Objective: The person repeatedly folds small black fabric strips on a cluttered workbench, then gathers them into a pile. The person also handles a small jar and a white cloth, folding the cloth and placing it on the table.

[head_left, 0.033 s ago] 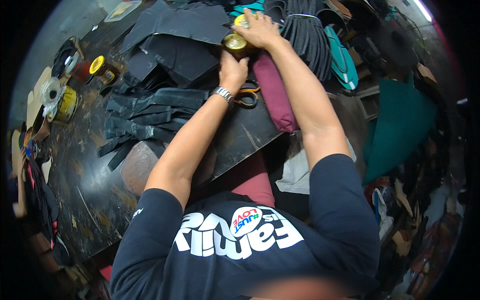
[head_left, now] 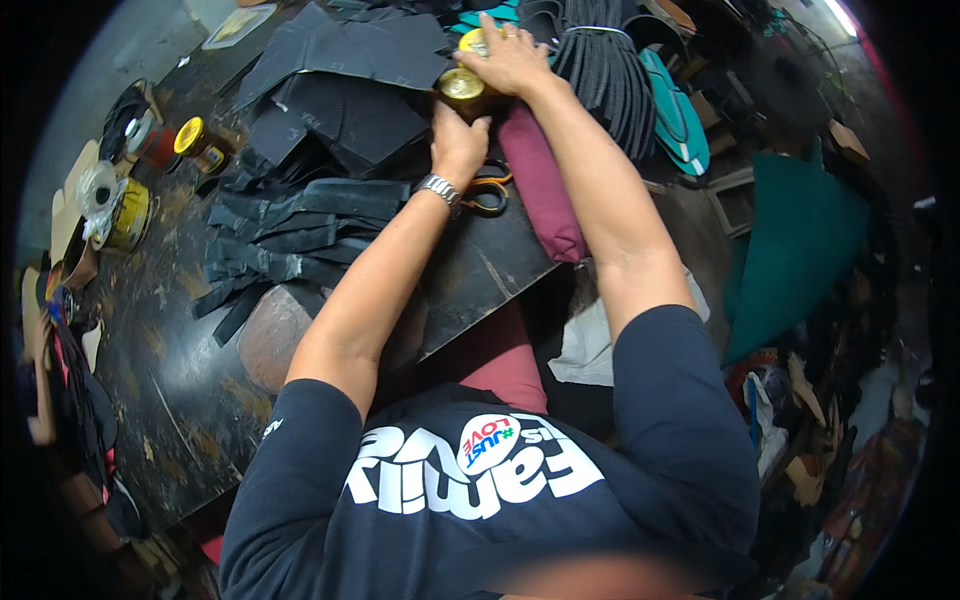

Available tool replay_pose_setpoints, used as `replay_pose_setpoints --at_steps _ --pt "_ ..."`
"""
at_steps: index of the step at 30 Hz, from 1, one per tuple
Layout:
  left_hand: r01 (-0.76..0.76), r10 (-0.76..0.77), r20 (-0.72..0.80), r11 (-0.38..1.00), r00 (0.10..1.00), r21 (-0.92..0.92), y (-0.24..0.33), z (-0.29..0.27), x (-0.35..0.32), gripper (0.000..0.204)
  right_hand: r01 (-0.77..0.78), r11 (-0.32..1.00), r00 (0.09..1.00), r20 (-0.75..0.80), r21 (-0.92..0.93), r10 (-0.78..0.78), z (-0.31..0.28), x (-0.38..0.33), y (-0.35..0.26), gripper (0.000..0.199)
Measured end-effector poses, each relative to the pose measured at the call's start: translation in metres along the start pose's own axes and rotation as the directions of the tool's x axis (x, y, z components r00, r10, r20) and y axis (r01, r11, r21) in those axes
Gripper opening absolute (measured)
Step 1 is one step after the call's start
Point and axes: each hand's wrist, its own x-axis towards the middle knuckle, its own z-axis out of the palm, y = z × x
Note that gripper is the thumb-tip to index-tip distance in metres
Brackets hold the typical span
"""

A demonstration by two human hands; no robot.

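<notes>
At the far edge of the table my left hand [head_left: 459, 145], with a metal watch at the wrist, is closed round a brown jar with a gold-coloured top [head_left: 462, 85]. My right hand [head_left: 513, 62] reaches over a round yellow lid [head_left: 473, 43] just beyond that jar. Its thumb and fingers lie around the lid's rim; what is under the lid is hidden. A maroon cloth bundle [head_left: 543, 190] lies under my right forearm. Scissors with black and orange handles [head_left: 488, 190] rest beside my left wrist.
Dark sheets [head_left: 345, 110] and black strips [head_left: 310, 200] are piled left of my hands. A yellow-lidded jar [head_left: 200, 143] and a yellow can [head_left: 127, 215] stand farther left. A bundle of black cords [head_left: 600, 85] and teal sole-shaped pieces [head_left: 673, 110] lie to the right.
The whole view has shifted slightly, so everything sits a little farther left. Both hands keep the same hold on the jar and the yellow lid.
</notes>
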Motion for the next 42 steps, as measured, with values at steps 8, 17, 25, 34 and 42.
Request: replay_pose_setpoints --at_steps 8,17,25,34,42 --pt "-0.128 0.128 -0.045 0.992 0.991 0.011 -0.004 0.003 -0.005 0.113 0.243 0.823 0.912 -0.410 0.514 -0.013 -0.062 -0.041 -0.006 0.092" --pt "0.014 0.085 0.176 0.868 0.981 -0.496 0.027 -0.042 -0.083 0.082 0.030 0.443 0.905 -0.213 0.896 0.369 -0.141 -0.307 0.137 0.095" --pt "0.094 0.319 0.680 0.863 0.660 -0.496 0.005 -0.008 -0.252 0.032 -0.801 0.169 0.232 0.037 0.575 0.972 0.002 -0.571 0.224 0.106" --pt "0.557 -0.575 0.774 0.747 0.265 0.364 -0.100 0.111 -0.308 0.086 -0.295 -0.813 -0.409 0.702 0.503 0.583 0.109 -0.669 0.259 0.083" --pt "0.474 -0.300 0.860 0.877 0.412 0.078 -0.076 0.131 -0.326 0.035 0.093 -0.747 -0.305 0.733 0.659 0.608 0.114 -0.669 0.246 0.051"
